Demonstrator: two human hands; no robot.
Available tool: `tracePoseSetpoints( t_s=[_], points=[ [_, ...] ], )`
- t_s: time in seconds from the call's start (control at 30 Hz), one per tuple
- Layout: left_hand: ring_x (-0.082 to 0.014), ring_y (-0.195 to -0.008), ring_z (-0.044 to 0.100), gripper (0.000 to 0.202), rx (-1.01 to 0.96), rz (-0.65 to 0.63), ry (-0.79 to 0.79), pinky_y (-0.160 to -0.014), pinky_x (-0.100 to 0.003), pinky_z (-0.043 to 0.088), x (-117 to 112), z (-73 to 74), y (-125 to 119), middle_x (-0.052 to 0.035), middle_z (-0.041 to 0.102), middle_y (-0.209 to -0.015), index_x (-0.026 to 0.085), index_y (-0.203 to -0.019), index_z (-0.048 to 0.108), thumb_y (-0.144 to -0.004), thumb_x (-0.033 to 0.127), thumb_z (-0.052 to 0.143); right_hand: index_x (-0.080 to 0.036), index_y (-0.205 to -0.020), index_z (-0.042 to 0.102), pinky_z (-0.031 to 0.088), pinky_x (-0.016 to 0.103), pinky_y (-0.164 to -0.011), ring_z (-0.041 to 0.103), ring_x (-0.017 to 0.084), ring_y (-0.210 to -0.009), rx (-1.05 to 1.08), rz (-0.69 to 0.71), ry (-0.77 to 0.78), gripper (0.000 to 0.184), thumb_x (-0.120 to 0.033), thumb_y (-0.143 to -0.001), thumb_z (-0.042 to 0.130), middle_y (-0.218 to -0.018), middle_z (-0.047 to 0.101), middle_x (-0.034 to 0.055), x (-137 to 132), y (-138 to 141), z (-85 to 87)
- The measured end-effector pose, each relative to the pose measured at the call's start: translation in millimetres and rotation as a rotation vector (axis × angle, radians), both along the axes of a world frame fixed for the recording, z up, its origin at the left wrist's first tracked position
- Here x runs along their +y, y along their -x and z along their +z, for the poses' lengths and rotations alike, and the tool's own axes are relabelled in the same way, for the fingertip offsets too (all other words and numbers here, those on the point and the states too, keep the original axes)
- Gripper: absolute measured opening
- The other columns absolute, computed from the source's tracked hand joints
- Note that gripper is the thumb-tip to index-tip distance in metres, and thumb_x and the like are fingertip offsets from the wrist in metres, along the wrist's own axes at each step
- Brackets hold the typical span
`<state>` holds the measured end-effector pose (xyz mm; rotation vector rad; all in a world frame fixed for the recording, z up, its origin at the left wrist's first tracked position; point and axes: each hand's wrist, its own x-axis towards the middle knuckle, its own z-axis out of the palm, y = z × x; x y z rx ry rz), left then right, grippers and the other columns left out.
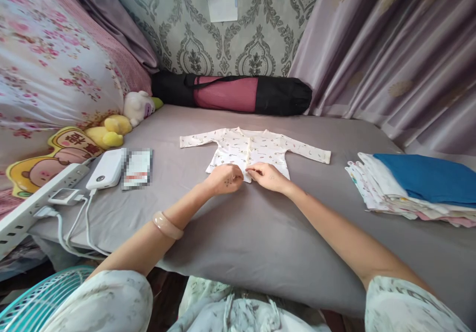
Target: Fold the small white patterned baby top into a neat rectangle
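Observation:
A small white printed baby top (253,146) lies flat on the grey bed sheet (238,223), sleeves spread to both sides. My left hand (224,178) and my right hand (268,175) meet at the bottom hem, at the front opening. Each hand pinches the fabric edge there with thumb and fingers. A pale bangle (167,225) sits on my left wrist.
A stack of folded clothes (412,190) with a blue piece on top lies at the right. A white power bank (106,168), cables and a power strip (35,195) lie at the left, by plush toys (126,116). A rolled mat in a black bag (232,94) lies along the wall. A teal fan (40,297) stands at bottom left.

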<state>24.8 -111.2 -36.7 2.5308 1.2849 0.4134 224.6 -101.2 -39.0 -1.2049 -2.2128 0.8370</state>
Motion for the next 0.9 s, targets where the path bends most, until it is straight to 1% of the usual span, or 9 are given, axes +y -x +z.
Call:
tracePoseSetpoints(
  t_s=[0.07,0.13,0.23,0.33,0.43,0.57,0.7,0.83,0.9],
  points=[
    [-0.0202,-0.082,0.064,0.030,-0.019,0.144,0.020,-0.074,-0.030,0.050,6.3,1.5,1.5,-0.0038,0.071,-0.088,0.022,-0.082,0.072,-0.080,0.016,0.042,-0.021,-0.089,0.071,0.045,0.029,-0.083,0.061,0.018,-0.089,-0.124,0.096,-0.038,0.029,-0.033,-0.091,0.046,-0.099,0.067,0.0046,-6.1,0.5,6.4],
    [-0.0210,-0.090,0.064,0.034,-0.052,0.230,-0.033,-0.079,-0.031,0.051,14.3,1.0,-0.6,-0.0049,0.071,-0.098,0.021,-0.096,0.070,-0.083,0.017,0.039,-0.023,-0.088,0.071,0.045,0.029,-0.084,0.061,0.018,-0.091,-0.199,0.143,-0.050,0.032,-0.035,-0.093,0.042,-0.100,0.067,0.0040,-8.1,-0.1,11.4],
    [-0.0247,-0.122,0.051,0.041,-0.018,0.198,-0.133,-0.101,-0.037,0.042,24.2,-3.4,-11.1,-0.0101,0.058,-0.130,0.016,-0.126,0.056,-0.092,0.027,0.036,-0.022,-0.103,0.069,0.043,0.032,-0.092,0.060,0.020,-0.103,-0.269,-0.036,-0.158,0.041,-0.034,-0.097,0.031,-0.110,0.067,0.0059,-1.8,-3.6,10.9],
    [-0.0313,-0.143,0.021,0.056,0.120,0.179,-0.137,-0.114,-0.050,0.020,29.0,-10.7,-24.2,-0.0120,0.035,-0.151,0.016,-0.142,0.040,-0.095,0.047,0.032,-0.019,-0.135,0.051,0.024,0.045,-0.111,0.035,0.027,-0.135,-0.420,-0.216,-0.306,0.047,-0.033,-0.097,0.028,-0.145,0.044,0.0102,9.5,-9.7,1.4],
    [-0.0359,-0.144,0.010,0.067,0.202,0.186,-0.058,-0.113,-0.059,0.011,30.9,-18.1,-30.8,-0.0115,0.025,-0.155,0.022,-0.148,0.030,-0.094,0.060,0.026,-0.023,-0.147,0.033,0.010,0.056,-0.114,0.012,0.030,-0.144,-0.570,-0.188,-0.244,0.054,-0.039,-0.097,0.027,-0.157,0.021,0.0071,16.8,-15.6,-11.6],
    [-0.0382,-0.143,0.011,0.072,0.247,0.187,0.046,-0.110,-0.063,0.011,31.6,-22.3,-30.6,-0.0134,0.019,-0.157,0.024,-0.151,0.022,-0.092,0.066,0.017,-0.027,-0.150,0.026,0.009,0.058,-0.114,0.007,0.030,-0.145,-0.620,-0.164,-0.158,0.056,-0.044,-0.097,0.023,-0.158,0.015,0.0047,18.1,-18.6,-24.4],
    [-0.0398,-0.143,0.010,0.076,0.286,0.181,0.097,-0.109,-0.064,0.014,33.8,-15.9,-30.9,-0.0148,0.016,-0.157,0.022,-0.151,0.021,-0.090,0.069,0.017,-0.027,-0.150,0.024,0.007,0.059,-0.113,0.006,0.030,-0.145,-0.635,-0.160,-0.128,0.057,-0.044,-0.096,0.024,-0.159,0.013,0.0044,19.1,-18.8,-24.3],
    [-0.0365,-0.133,0.037,0.067,0.262,0.184,0.054,-0.105,-0.060,0.026,48.3,-4.7,-30.4,-0.0140,0.045,-0.143,0.025,-0.139,0.043,-0.091,0.067,0.020,-0.029,-0.144,0.038,0.014,0.055,-0.113,0.019,0.029,-0.142,-0.609,-0.133,-0.089,0.054,-0.048,-0.097,0.022,-0.155,0.026,0.0050,33.7,-21.8,-13.7],
    [-0.0316,-0.128,0.044,0.060,0.219,0.242,-0.047,-0.107,-0.057,0.025,60.0,-4.0,-28.1,-0.0114,0.054,-0.135,0.026,-0.133,0.048,-0.094,0.062,0.020,-0.024,-0.139,0.045,0.014,0.050,-0.114,0.027,0.025,-0.140,-0.588,-0.210,-0.167,0.053,-0.043,-0.098,0.018,-0.150,0.037,0.0073,46.8,-24.5,-10.6]
  ],
)
